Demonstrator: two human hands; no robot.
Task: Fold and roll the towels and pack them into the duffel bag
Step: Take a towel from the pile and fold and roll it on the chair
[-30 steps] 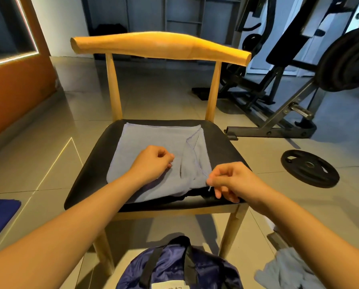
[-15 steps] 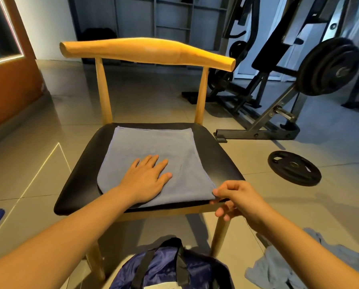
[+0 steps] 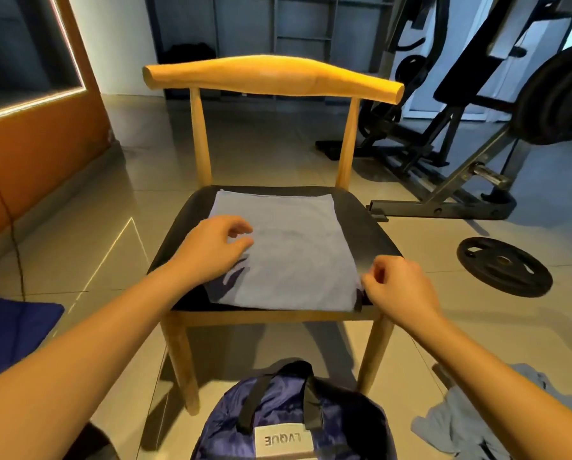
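I saw the towel [image 3: 284, 250] lying flat on the black seat of the chair [image 3: 374, 234], with my left hand [image 3: 211, 250] resting on its left side, fingers curled and pinching at the cloth near the middle. My right hand [image 3: 397, 287] gripped the towel's near right corner at the seat's front edge. The bag [image 3: 278, 423] sat on the floor just below the chair, and more towels [image 3: 460, 423] lay crumpled to its right.
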